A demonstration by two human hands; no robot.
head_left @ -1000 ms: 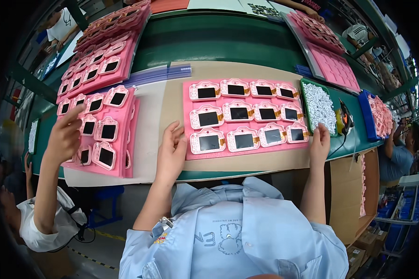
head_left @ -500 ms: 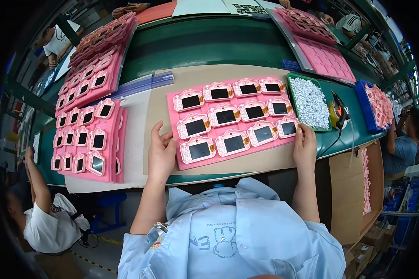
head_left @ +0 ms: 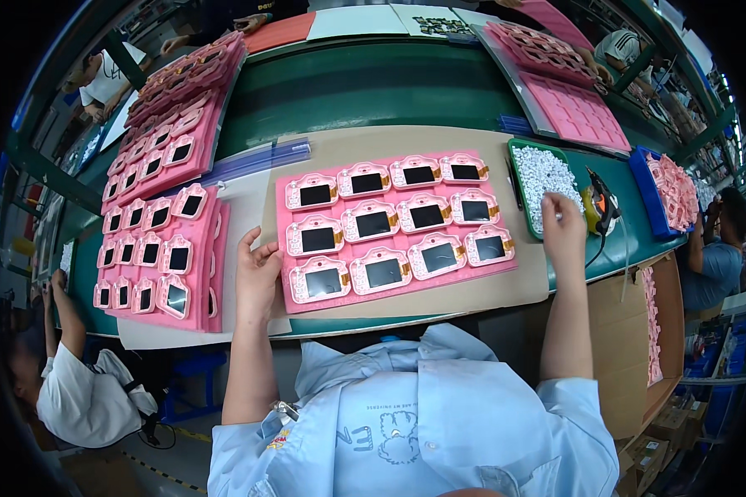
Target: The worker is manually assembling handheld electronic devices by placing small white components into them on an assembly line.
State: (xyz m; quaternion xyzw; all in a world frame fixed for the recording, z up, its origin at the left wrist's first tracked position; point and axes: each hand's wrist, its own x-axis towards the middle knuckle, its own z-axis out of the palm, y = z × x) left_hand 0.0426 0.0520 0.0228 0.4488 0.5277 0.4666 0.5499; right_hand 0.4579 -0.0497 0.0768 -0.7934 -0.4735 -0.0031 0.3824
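A pink foam sheet (head_left: 356,293) lies before me, bearing rows of pink camera-shaped casings (head_left: 371,224) with dark screens and small orange ribbon cables. Beside the sheet's left edge is my left hand (head_left: 259,269), its fingers apart and its fingertips close to or touching the foam. My right hand (head_left: 564,224) is over the near part of a green tray (head_left: 515,186) filled with small white pieces (head_left: 543,170). Its fingers are bent together; whatever they may hold is too small to make out.
To the left, stacked pink foam sheets (head_left: 211,273) carry more casings. Clear blue-tinted strips (head_left: 257,157) lie behind. At right are a glue gun (head_left: 603,203) with a cable, a blue bin (head_left: 648,199) of pink parts and an open cardboard box (head_left: 622,331). Other people work around the bench.
The foam sheet with its casings has shifted left, my left hand moving with it. My right hand has left the sheet's right edge and moved right to the green tray.
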